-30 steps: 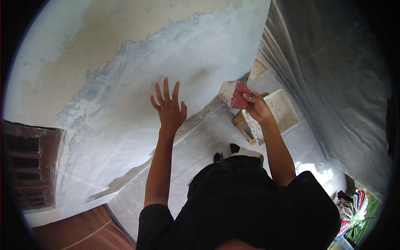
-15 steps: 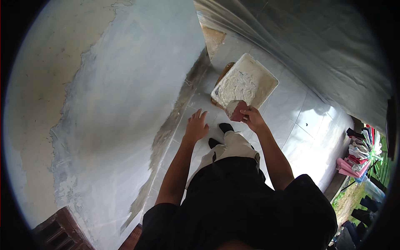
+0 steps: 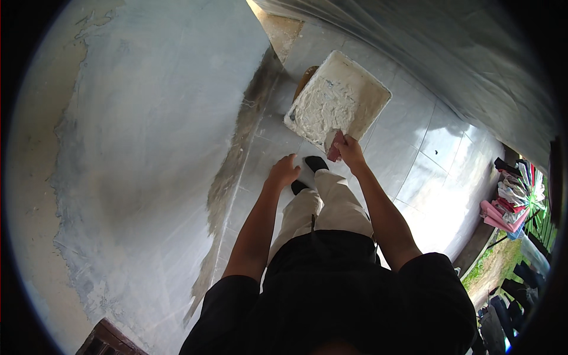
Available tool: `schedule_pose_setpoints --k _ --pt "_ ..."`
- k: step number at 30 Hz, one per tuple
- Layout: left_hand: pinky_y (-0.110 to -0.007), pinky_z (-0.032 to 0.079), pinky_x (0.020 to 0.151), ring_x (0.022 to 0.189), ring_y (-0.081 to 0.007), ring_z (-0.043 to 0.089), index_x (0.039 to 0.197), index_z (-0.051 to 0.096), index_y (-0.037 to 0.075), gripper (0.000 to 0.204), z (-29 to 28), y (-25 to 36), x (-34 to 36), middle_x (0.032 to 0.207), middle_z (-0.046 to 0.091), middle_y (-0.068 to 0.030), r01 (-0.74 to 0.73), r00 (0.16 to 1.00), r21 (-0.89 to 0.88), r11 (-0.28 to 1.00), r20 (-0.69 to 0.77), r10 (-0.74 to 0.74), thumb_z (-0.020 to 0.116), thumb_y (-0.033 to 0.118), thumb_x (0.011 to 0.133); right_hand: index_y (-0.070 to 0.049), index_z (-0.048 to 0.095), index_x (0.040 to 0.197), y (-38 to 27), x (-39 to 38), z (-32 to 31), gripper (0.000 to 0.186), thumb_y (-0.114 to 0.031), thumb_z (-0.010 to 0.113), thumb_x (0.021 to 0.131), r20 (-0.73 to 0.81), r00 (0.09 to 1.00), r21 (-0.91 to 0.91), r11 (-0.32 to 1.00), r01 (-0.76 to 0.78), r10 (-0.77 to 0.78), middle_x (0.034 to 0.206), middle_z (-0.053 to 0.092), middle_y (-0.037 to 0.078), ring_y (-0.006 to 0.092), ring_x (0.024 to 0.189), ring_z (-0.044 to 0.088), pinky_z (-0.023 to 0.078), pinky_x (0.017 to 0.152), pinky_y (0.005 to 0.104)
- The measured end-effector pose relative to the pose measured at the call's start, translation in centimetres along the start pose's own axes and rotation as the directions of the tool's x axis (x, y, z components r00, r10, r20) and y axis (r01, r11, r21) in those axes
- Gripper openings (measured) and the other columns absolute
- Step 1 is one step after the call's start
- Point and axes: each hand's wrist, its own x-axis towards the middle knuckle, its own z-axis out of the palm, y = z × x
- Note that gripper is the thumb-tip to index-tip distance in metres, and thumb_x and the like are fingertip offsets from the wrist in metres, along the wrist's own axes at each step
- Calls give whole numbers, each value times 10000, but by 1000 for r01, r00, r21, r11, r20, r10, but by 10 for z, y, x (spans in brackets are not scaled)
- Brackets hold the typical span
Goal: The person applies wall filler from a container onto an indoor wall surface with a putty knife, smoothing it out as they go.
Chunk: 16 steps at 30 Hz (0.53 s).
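My right hand (image 3: 351,150) grips a red putty spreader (image 3: 335,148), its blade smeared with pale plaster. The blade's edge is at the near corner of a white rectangular tub (image 3: 378,109); whether it touches the plaster inside is hard to tell. Thick off-white plaster (image 3: 325,106), ridged and lumpy, covers much of the tub's left part. My left hand (image 3: 284,171) hangs free over the floor beside my legs, holding nothing, its fingers loosely bent and apart.
Along the left runs a wall (image 3: 160,148) with grey skim coat and a ragged edge. Plastic sheeting (image 3: 426,53) hangs at upper right. Grey tiles (image 3: 408,136) form the floor. Clothes (image 3: 512,201) hang at far right; a brown wooden piece (image 3: 106,340) is lower left.
My right hand has turned the spreader more upright and brought it closer to the tub's near rim. The view has shifted; the left hand's fingers look less spread.
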Motion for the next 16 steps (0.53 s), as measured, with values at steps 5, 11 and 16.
schedule_pose_setpoints --k 5,11,16 --pt "-462 399 1012 1206 -354 499 1348 421 46 573 4 -7 25 1291 526 -204 -15 999 -74 997 -43 12 587 286 855 12 593 934 -9 18 17 164 -128 583 850 -6 998 106 993 -55 56 778 613 81 167 689 629 549 623 304" --pt "-485 405 1002 1213 -395 466 1366 357 24 629 -13 -18 56 1339 456 -212 -10 975 -83 996 -223 -9 602 232 826 -7 614 901 -68 45 51 150 -140 561 856 109 981 355 915 -190 161 788 639 91 187 682 646 564 634 314" --pt "-493 411 996 1227 -408 446 1379 316 34 683 -20 -17 80 1383 401 -202 -73 929 -110 991 -369 28 634 183 794 42 634 762 -87 71 77 413 -230 402 969 46 998 262 964 -51 40 676 683 146 192 610 672 560 597 272"
